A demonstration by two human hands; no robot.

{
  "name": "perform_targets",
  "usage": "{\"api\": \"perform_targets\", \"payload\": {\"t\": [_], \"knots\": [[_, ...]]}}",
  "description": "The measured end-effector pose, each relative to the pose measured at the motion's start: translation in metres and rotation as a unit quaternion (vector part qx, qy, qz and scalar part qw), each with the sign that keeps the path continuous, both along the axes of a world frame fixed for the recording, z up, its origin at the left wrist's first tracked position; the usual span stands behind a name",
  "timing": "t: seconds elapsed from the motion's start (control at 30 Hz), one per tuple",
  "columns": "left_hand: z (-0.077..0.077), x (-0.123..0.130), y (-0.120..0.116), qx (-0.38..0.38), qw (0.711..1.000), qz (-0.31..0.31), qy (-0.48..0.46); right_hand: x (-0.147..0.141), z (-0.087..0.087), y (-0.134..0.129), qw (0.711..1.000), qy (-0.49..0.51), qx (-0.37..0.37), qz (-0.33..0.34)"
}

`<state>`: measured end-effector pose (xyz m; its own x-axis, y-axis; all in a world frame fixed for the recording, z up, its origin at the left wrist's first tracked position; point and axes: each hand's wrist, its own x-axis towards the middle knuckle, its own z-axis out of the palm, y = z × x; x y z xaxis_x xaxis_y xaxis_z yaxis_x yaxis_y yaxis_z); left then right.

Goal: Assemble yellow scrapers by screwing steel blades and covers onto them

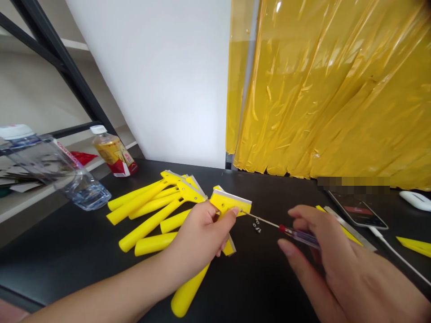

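We hold a yellow scraper [230, 202] above the middle of the desk [266, 287] in our left hand [198, 244], fingers [219, 249] curled round it, thumb on its head. Our right hand [332, 255] pinches a screwdriver [301, 237], tip at that head. Small screws [257, 225] lie at 3 o'clock, more scrapers [144, 220] at 9 o'clock, a phone [357, 210] at 2 o'clock.

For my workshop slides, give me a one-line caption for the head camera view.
Left hand holds a yellow-handled scraper while right hand points a screwdriver at its blade head.
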<state>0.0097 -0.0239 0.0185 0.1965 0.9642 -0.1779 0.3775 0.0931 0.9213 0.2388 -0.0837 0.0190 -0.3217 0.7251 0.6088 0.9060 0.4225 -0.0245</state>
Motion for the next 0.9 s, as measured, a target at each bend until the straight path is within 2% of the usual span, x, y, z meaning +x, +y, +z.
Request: {"api": "perform_targets", "payload": {"t": [0.2, 0.43, 0.6, 0.9], "knots": [[0.000, -0.002, 0.001, -0.019, 0.999, -0.023, 0.043, -0.002, -0.008, 0.002, 0.999, 0.041, -0.025, 0.010], [-0.002, -0.005, 0.006, -0.011, 0.999, -0.005, 0.048, -0.005, -0.015, 0.003, 0.996, 0.067, -0.058, 0.032], [0.001, -0.005, 0.008, -0.005, 0.998, -0.005, 0.066, -0.001, -0.018, 0.006, 0.989, 0.083, -0.116, 0.045], [-0.009, -0.006, 0.008, -0.017, 0.998, -0.016, 0.052, 0.002, -0.015, 0.010, 0.987, 0.085, -0.134, 0.037]]}}
